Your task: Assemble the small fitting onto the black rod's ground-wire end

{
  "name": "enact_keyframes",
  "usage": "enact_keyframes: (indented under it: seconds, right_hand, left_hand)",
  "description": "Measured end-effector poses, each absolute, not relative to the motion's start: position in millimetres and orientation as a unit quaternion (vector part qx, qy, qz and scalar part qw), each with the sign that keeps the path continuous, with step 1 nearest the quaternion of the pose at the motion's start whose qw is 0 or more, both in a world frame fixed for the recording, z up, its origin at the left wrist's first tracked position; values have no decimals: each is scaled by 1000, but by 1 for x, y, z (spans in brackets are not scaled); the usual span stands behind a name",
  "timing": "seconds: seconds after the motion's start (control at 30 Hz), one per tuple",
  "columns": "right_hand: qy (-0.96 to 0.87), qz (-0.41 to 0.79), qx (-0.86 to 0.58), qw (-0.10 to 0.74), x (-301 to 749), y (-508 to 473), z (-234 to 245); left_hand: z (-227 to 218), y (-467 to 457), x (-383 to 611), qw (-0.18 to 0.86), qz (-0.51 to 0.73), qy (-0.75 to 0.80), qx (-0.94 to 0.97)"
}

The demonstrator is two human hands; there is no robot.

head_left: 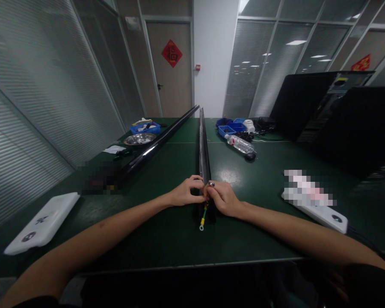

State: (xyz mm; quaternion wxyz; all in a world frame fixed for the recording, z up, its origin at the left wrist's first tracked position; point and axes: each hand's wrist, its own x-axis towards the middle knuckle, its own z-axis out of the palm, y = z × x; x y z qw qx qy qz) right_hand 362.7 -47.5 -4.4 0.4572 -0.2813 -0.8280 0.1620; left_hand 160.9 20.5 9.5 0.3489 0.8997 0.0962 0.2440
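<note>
A long black rail (202,145) lies on the green table (167,231), running away from me. My left hand (188,191) and my right hand (223,197) meet at its near end, both with fingers curled and pinched together. The right hand's fingertips hold a small silver nut or screw (211,184) against the rail. A yellow-green wire with a ring terminal (202,220) hangs out below the hands, and the left fingers pinch at its upper end.
A second black rail (160,143) lies to the left. White flat devices sit at the near left (40,222) and right (321,209). Further back are a metal bowl (139,139), blue bins (231,127), a plastic bottle (240,144) and black panels (340,119).
</note>
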Motion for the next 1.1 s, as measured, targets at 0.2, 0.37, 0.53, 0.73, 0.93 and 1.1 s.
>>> enact_keyframes:
  seconds: [0.2, 0.37, 0.53, 0.73, 0.93, 1.1]
  right_hand:
    - [-831, 154, -278, 456, 362, -47, -4]
    - [-833, 160, -274, 453, 362, -47, -4]
    - [-832, 164, -274, 453, 362, -47, -4]
    - [-831, 162, -280, 452, 362, -47, -4]
    - [-832, 157, -281, 453, 362, -47, -4]
    - [-836, 143, -285, 447, 362, -48, -4]
  left_hand:
    - [9, 21, 162, 345, 240, 98, 902]
    - [10, 21, 162, 344, 244, 95, 902]
    - [11, 20, 161, 351, 239, 98, 900]
    - [10, 20, 161, 349, 245, 100, 899]
    - [13, 19, 162, 353, 242, 102, 898]
    - [13, 20, 161, 357, 237, 96, 898]
